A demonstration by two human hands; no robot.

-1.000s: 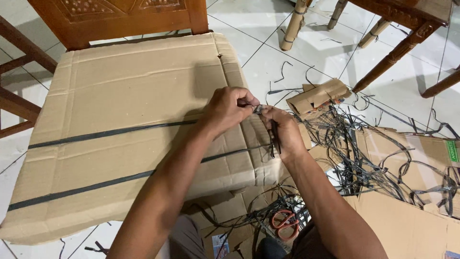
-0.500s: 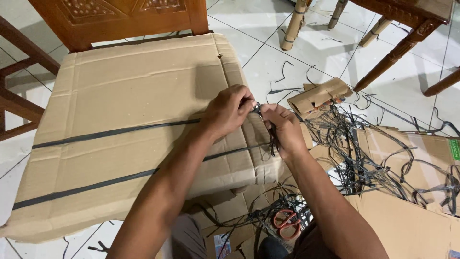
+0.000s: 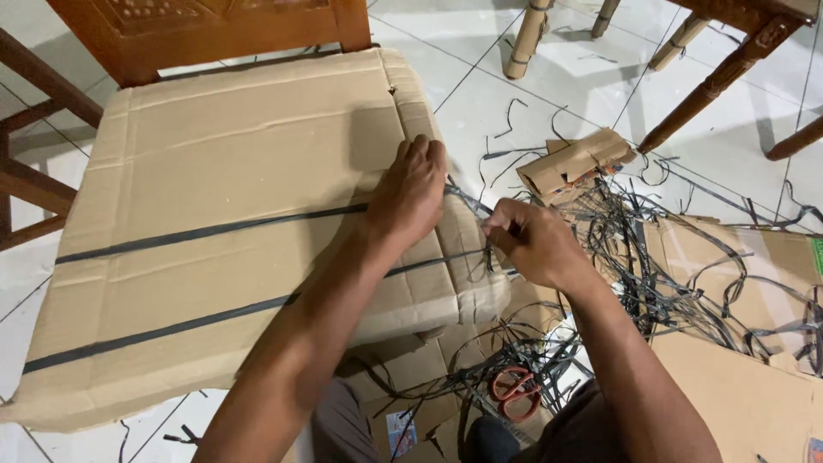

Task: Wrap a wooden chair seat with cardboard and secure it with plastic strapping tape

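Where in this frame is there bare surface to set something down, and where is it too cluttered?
Free: the cardboard-wrapped seat above the upper black strap, left of the left hand; bare tiles beyond its right edge. Crowded: strap tangle right of the right hand, and around the scissors.

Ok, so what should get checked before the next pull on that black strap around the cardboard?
1. Left hand pressing flat on the big brown cardboard bundle near its right edge: ok.
2. Right hand pinching the thin black plastic strap beside the bundle's edge: ok.
3. Strap tight between the two hands: cannot tell, fingers hide it.
4. Second black strap lying straight across the cardboard: ok.
5. Red-handled scissors within reach on the floor below the right arm: ok.
6. Floor by the right hand free of clutter: not ok, a tangle of loose black strap offcuts lies there.
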